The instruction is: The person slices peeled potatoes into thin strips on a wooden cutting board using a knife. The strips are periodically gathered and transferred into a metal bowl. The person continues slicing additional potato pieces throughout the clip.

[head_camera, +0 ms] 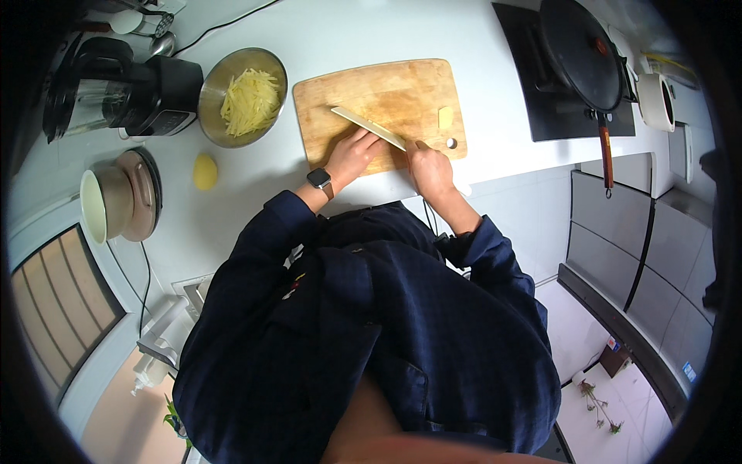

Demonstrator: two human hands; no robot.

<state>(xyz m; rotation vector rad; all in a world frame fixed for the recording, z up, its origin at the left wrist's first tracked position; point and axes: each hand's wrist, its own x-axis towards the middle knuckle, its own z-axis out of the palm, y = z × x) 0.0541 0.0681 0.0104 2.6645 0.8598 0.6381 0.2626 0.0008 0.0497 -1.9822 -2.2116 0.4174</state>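
A kitchen knife point(369, 127) lies slantwise over a wooden cutting board point(382, 81), its handle in my right hand point(430, 171). My left hand point(350, 157), below a watch on the wrist, rests on the board close beside the blade, its fingertips by pale yellow pieces that the blade partly hides. Near the board's hole is a flat yellow slice, likely potato point(445, 118). Left of the board, a metal bowl point(210, 95) holds a heap of pale yellow strips point(250, 103). A whole peeled potato point(204, 171) sits on the counter below the bowl.
A blender point(168, 95) stands at the left, above a pot point(110, 203) and a pinkish round appliance point(139, 194). On the right, a frying pan point(579, 55) rests over a black cooktop point(536, 124), with its handle towards the counter's front edge. Ladles point(164, 44) lie at the upper left.
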